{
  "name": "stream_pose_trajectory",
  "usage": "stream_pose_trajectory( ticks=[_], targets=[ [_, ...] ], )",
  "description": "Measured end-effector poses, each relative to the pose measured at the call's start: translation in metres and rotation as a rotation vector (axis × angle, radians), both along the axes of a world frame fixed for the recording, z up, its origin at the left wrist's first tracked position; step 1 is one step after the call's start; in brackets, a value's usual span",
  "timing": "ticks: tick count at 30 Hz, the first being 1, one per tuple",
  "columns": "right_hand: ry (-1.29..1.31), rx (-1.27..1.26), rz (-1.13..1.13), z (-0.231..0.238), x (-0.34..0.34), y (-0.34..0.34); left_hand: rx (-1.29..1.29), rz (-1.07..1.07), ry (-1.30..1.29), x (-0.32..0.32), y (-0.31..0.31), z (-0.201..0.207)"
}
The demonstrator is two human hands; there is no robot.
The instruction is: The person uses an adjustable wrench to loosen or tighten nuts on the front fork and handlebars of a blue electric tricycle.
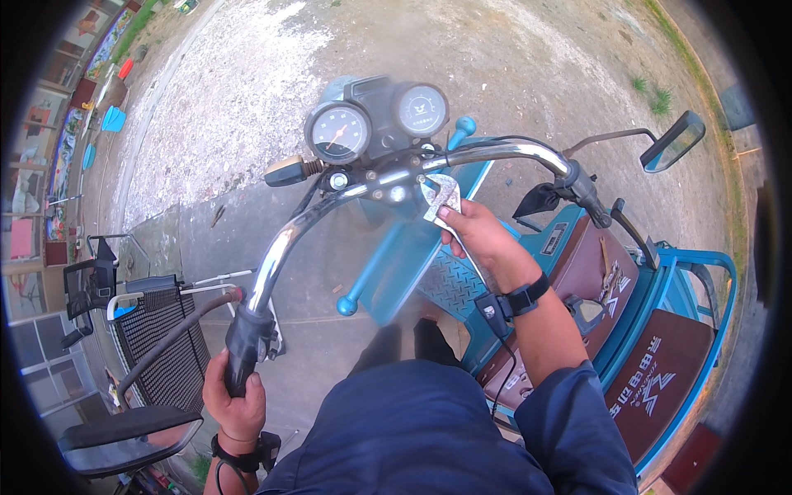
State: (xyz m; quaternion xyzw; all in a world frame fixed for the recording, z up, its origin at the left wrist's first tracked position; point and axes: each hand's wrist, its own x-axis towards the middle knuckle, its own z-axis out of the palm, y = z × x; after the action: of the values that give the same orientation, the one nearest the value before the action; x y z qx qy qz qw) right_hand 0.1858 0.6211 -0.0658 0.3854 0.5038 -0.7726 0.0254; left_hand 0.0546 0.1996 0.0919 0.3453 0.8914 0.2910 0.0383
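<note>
Chrome handlebars (279, 256) of a blue electric tricycle curve across the view. My left hand (235, 403) is closed around the black left grip (243, 351). In my right hand (478, 235) is a silver adjustable wrench (445, 196), its head up against the handlebar clamp (398, 185) at the middle of the bar. Whether the jaws sit on a bolt I cannot tell. Just beyond the clamp are two round gauges, a white-faced dial (338, 133) and a second dial (422, 110). My right thumb lies along the wrench handle.
Left and right mirrors (132, 437) (675, 142) stick out on stalks. To the right are the tricycle's maroon seat (660, 384) and blue rail (733, 289); another wrench-like tool (611, 280) lies on maroon padding. A black woven chair (161, 346) stands at left. A blue bucket (114, 119) is farther off.
</note>
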Motion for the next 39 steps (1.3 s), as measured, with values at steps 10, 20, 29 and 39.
stream_pose_trajectory(
  ticks=[10,20,29,39],
  targets=[
    [-0.002,-0.056,0.007,0.011,0.003,0.006,0.008,-0.043,0.156,-0.003,0.009,0.0],
    [0.038,-0.046,-0.038,-0.002,0.0,-0.004,0.002,-0.054,0.153,-0.003,0.011,0.002],
    [0.007,-0.023,-0.077,-0.002,-0.005,-0.012,0.006,-0.032,0.14,-0.002,0.009,0.001],
    [-0.014,-0.042,-0.134,-0.003,-0.007,-0.017,0.027,-0.04,0.155,-0.002,0.008,-0.003]
  ],
)
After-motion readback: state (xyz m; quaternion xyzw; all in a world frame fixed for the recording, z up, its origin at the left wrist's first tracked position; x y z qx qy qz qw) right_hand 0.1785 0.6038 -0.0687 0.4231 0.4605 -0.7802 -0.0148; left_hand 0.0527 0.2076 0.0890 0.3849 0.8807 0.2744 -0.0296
